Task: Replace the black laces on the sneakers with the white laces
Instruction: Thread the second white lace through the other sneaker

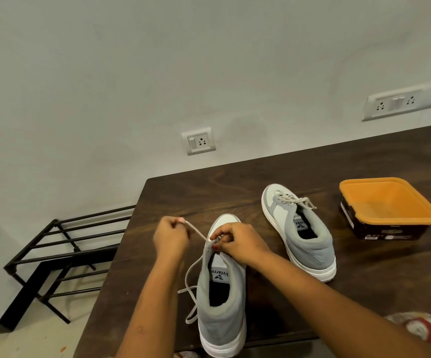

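Now the white lace [197, 231] runs taut from the top eyelets of the near grey sneaker [221, 324] out to your left hand [170, 237]. That hand's fingers are closed tight on the lace tip, drawing it sideways so the length clears the eyelet without bunching. Your right hand [237, 244] sits on the lacing row, fingers curled and pinched together on the lace where it leaves the shoe. That grip likely serves to steady the upper against the pull. The lace's other end lies slack in a loose loop on the table [364, 280], just beside the sneaker's left side, kept out of the way.

You have the sneaker heel toward you, toe away, which puts the eyelets squarely under both hands. Judging by this, the second shoe is partway threaded. The far sneaker [310, 244] stands near on the right, already carrying a pale lace tied in a bow [296, 200]. No black laces are visible. An orange-lidded tub [380, 195] rests further right, well apart. A black metal shoe rack [80, 255] stands on the floor to the left.
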{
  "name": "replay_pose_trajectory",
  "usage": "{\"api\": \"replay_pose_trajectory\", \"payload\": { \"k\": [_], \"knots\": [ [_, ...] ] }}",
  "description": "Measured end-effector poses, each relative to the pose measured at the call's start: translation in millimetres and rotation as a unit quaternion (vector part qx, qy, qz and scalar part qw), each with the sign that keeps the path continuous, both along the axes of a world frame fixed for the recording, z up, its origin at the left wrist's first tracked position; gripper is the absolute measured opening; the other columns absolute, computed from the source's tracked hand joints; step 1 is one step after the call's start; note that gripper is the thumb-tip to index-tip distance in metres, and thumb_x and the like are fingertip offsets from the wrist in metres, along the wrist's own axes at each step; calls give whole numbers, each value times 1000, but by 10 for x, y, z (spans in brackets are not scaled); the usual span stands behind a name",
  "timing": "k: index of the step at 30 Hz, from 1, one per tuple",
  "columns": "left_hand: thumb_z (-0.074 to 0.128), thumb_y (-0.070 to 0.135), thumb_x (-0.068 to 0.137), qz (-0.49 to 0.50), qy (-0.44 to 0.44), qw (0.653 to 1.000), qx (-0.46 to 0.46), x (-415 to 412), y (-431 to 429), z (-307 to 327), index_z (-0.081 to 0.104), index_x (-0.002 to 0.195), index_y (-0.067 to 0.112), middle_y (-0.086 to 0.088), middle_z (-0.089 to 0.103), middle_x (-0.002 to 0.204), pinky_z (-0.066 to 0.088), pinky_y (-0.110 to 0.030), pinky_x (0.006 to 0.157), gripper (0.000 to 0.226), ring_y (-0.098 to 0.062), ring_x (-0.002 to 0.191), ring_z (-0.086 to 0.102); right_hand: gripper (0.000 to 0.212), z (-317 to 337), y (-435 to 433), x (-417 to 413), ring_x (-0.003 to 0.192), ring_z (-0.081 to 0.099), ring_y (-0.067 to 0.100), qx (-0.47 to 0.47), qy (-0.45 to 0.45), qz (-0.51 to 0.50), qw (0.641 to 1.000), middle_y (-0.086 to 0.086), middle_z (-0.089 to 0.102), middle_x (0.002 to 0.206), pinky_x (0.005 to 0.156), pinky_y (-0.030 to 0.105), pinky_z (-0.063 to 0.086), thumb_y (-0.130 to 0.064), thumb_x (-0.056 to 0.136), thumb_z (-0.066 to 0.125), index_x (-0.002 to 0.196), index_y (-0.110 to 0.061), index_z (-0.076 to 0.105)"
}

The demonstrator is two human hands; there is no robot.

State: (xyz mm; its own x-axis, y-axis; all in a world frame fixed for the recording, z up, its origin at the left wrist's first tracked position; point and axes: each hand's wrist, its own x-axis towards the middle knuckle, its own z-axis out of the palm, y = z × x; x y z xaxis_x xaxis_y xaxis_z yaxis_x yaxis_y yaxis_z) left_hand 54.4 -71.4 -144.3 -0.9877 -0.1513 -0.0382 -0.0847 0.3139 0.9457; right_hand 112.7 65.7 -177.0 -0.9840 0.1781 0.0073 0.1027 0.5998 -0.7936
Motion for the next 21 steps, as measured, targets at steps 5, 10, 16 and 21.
{"api": "replay_pose_trajectory", "payload": {
  "k": [5, 10, 16, 21],
  "knots": [
    [36, 8, 102, 169, 88, 883, 429, -110, -415, 363, 43, 84, 19, 0, 50, 87, 53, -17, 54, 22, -7, 58, 59, 20, 24, 11, 23, 79, 64, 9, -12, -11, 10, 1000, -10, 65, 69, 80, 28, 55, -20, 83, 62, 88, -37, 70],
    [50, 14, 96, 98, 40, 994, 36, -190, -726, 181, 59, 93, 15, -10, 59, 86, 43, -29, 68, 10, -19, 73, 53, 18, -17, 23, 46, 86, 62, 7, -16, -9, 28, 999, -10, 68, 84, 85, 31, 54, -33, 81, 65, 98, -37, 68],
    [53, 32, 94, -320, -11, 896, -308, -41, -173, -107, 62, 108, 25, 1, 62, 104, 37, -23, 77, 18, -14, 92, 53, 27, -76, 20, 57, 112, 46, 11, 15, -8, 17, 1000, -11, 66, 99, 93, 34, 48, -42, 79, 63, 105, -38, 66],
    [45, 21, 97, -339, -28, 874, -348, -42, -24, -178, 65, 96, 20, -6, 64, 102, 40, -25, 75, 20, -19, 92, 56, 29, -87, 27, 54, 114, 43, 11, 16, -10, 8, 1000, -9, 66, 104, 94, 36, 48, -44, 76, 63, 105, -42, 65]
  ]
}}
